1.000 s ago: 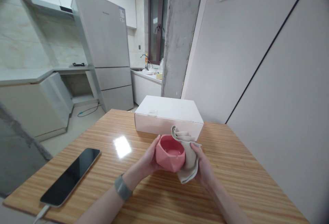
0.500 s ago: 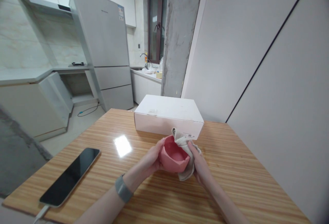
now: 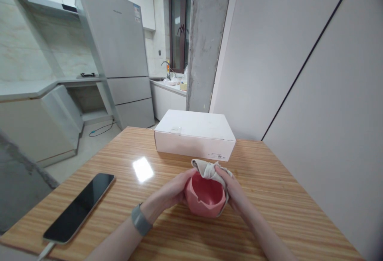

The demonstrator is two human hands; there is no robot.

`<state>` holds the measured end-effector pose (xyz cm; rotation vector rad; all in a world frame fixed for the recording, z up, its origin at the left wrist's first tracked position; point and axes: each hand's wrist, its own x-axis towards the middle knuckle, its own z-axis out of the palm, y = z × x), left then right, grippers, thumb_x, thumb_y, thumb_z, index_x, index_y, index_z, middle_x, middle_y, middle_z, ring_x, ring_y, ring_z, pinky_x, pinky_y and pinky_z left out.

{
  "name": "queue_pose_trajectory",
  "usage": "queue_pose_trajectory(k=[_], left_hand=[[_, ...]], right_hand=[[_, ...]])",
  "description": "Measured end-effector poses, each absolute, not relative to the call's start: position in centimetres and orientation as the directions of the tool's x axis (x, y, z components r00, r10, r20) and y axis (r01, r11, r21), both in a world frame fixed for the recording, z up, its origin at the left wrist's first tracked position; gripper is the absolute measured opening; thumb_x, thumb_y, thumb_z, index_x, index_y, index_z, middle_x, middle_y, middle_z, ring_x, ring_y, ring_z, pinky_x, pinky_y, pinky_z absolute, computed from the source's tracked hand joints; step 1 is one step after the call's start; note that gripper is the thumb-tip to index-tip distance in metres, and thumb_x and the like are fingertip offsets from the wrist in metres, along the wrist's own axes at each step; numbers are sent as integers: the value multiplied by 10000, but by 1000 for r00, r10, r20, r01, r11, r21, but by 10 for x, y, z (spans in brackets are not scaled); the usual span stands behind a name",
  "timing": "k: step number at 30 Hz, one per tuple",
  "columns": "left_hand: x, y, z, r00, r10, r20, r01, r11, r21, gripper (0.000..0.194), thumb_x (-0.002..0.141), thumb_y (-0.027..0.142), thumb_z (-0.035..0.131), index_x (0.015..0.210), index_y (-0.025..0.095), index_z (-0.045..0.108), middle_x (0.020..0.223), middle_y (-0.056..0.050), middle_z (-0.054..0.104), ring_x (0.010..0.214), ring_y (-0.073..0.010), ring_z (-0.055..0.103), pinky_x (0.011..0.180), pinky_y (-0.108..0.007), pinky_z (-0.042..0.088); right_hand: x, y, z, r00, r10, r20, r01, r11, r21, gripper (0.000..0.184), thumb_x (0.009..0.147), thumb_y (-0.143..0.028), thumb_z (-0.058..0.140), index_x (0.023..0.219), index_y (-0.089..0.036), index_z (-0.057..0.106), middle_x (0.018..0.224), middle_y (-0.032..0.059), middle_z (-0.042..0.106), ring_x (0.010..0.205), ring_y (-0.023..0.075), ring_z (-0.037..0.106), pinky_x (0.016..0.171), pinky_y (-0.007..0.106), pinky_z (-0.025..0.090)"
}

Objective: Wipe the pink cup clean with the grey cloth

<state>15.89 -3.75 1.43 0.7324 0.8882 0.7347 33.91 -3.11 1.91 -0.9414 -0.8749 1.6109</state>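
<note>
A pink faceted bowl (image 3: pixel 205 197) rests low over the wooden table (image 3: pixel 269 209), its opening tipped toward me. My left hand (image 3: pixel 173 191) cups its left side, with a grey band on that wrist. My right hand (image 3: pixel 231 187) presses a beige cloth (image 3: pixel 209 169) against the bowl's far rim and right side. The cloth wraps over the rim and partly hides under my fingers.
A closed white cardboard box (image 3: pixel 194 133) lies just behind the bowl. A dark phone (image 3: pixel 79 207) on a cable lies at the table's left front corner. A white wall runs along the right; a concrete pillar (image 3: pixel 206 41) and a fridge (image 3: pixel 119 53) stand beyond.
The bowl has come lower and closer to me and tipped its opening toward me. The cloth, which hung down the right side, is now bunched over the far rim.
</note>
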Motion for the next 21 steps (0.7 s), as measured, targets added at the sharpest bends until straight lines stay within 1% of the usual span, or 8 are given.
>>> queue_pose_trajectory(k=[4, 7, 10, 13, 15, 17, 19, 21], left_hand=[[165, -36, 11, 400, 851, -341, -325, 480, 815, 512, 820, 568, 554, 1081, 144, 670, 967, -100, 730, 685, -163, 649, 529, -238, 512], [165, -34, 13, 394, 876, -277, -426, 441, 790, 491, 849, 524, 538, 1168, 160, 624, 1118, -116, 692, 830, -209, 672, 607, -283, 548], [162, -34, 15, 405, 885, -230, -510, 427, 747, 468, 869, 469, 535, 1218, 161, 583, 1190, -129, 657, 923, -235, 667, 680, -315, 557], [161, -36, 16, 416, 887, -200, -547, 420, 724, 449, 876, 426, 543, 1221, 141, 578, 1194, -140, 653, 959, -237, 656, 728, -315, 548], [161, -38, 15, 427, 889, -169, -564, 407, 718, 444, 869, 398, 567, 1222, 128, 582, 1195, -140, 652, 1015, -237, 635, 785, -299, 530], [161, -40, 15, 439, 887, -145, -535, 387, 751, 461, 852, 394, 598, 1232, 132, 583, 1169, -133, 666, 1038, -238, 625, 800, -281, 520], [159, -40, 16, 474, 867, -155, -435, 383, 815, 519, 848, 467, 579, 1266, 160, 565, 1110, -127, 688, 966, -244, 650, 718, -286, 541], [157, -39, 16, 533, 820, -209, -313, 421, 851, 622, 850, 608, 469, 1299, 184, 541, 1054, -135, 699, 830, -245, 673, 585, -298, 552]], right_hand=[[333, -26, 9, -9, 995, -99, -420, -94, -903, 375, 683, -504, 750, 892, -193, 742, 853, 49, 771, 895, 281, 696, 881, 393, 511], [327, -28, 2, 85, 996, -14, -390, 21, -921, 366, 724, -508, 716, 945, -217, 732, 1002, 43, 752, 1069, 272, 635, 1001, 396, 437], [324, -36, 5, 20, 991, 130, -282, 130, -951, 370, 725, -394, 751, 1066, -262, 696, 1158, 15, 699, 1166, 247, 574, 1075, 397, 367], [329, -40, 12, -95, 974, 206, -235, 179, -955, 423, 722, -320, 765, 1129, -267, 667, 1200, 16, 678, 1145, 245, 587, 1079, 413, 366], [333, -38, 12, -84, 982, 167, -247, 141, -959, 421, 720, -351, 765, 1118, -248, 676, 1180, 30, 689, 1146, 253, 588, 1074, 407, 367], [336, -35, 8, -45, 997, 58, -280, 44, -959, 414, 710, -412, 764, 1072, -223, 697, 1146, 46, 706, 1141, 268, 594, 1058, 406, 380], [338, -32, 4, -25, 998, -54, -324, -59, -944, 414, 695, -459, 762, 1016, -202, 715, 1092, 62, 727, 1099, 285, 620, 1015, 414, 421], [338, -30, 1, -38, 994, -99, -365, -106, -925, 407, 691, -467, 761, 989, -193, 720, 1047, 66, 741, 1048, 287, 648, 963, 410, 461]])
